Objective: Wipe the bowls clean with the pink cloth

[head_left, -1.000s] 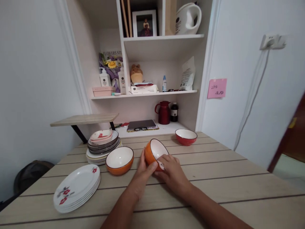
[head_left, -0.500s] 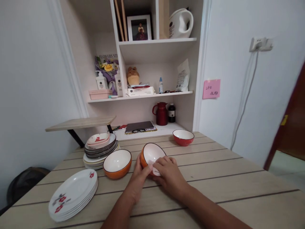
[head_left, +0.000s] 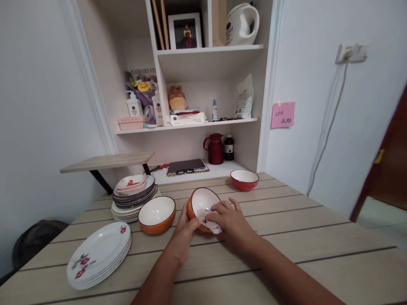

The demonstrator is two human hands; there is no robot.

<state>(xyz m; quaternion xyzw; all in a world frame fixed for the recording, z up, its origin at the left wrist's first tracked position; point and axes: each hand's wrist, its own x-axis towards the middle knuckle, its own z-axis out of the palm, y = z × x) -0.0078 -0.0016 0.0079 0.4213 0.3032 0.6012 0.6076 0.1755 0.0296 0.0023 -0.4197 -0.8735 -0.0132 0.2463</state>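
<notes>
Gripping a tilted orange bowl (head_left: 205,197) over the tabletop (head_left: 286,237), left hand (head_left: 182,239) closed on its eight o'clock side; with the right hand's (head_left: 231,221) bent fingers, holding a pale crumpled wipe (head_left: 214,228) at its five o'clock rim. Around that bowl, flowered plates (head_left: 101,249) stacked at eight, another orange bowl (head_left: 157,215) at nine, farther off a red bowl (head_left: 244,182) at two.

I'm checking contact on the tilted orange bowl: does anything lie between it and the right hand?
Yes: a crumpled whitish sheet lies at its near rim, between the right hand and the tilted orange bowl. Whether any fingertip touches the bowl directly is unclear.
</notes>
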